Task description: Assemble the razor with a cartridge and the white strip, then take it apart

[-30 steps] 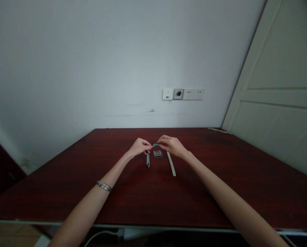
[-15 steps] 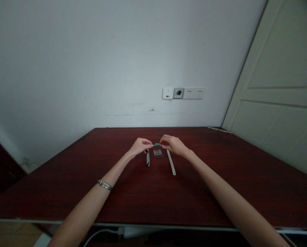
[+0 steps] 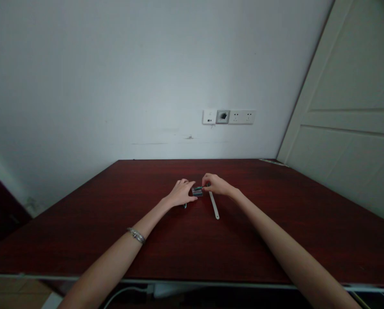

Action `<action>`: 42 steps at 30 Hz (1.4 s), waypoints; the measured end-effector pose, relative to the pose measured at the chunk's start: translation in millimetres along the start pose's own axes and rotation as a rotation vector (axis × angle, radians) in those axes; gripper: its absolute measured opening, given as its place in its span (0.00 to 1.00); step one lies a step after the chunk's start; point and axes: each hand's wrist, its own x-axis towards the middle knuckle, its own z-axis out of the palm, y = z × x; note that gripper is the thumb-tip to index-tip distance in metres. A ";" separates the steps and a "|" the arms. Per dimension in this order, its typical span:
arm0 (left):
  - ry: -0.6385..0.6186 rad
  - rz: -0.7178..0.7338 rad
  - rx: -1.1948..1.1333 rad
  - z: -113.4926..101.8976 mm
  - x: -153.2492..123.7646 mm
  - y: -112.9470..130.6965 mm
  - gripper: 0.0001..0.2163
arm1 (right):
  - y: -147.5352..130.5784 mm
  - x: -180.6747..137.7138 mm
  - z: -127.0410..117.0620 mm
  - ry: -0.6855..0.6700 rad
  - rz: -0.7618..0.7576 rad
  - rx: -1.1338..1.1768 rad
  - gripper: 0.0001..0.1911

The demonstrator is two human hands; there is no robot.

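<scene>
1 small clear box [image 3: 197, 192] toward the table's [image 3: 275, 223] far edge, left hand [image 3: 180, 195] lay flat against it, right hand's [image 3: 216, 185] grip unclear, 1 white strip [image 3: 214, 205], 1 dark strip [image 3: 185, 206] beside.

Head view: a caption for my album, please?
Left hand and right hand meet at a small case on a red table.

On the table [image 3: 275, 240], a small case [image 3: 197, 192] lies between left hand [image 3: 180, 195] and right hand [image 3: 217, 185], a strap [image 3: 214, 207] to its right.
</scene>
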 end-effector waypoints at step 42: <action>-0.037 -0.002 -0.254 -2.2 1.0 -1.5 0.33 | -1.3 -1.6 4.4 0.055 0.056 -0.018 0.07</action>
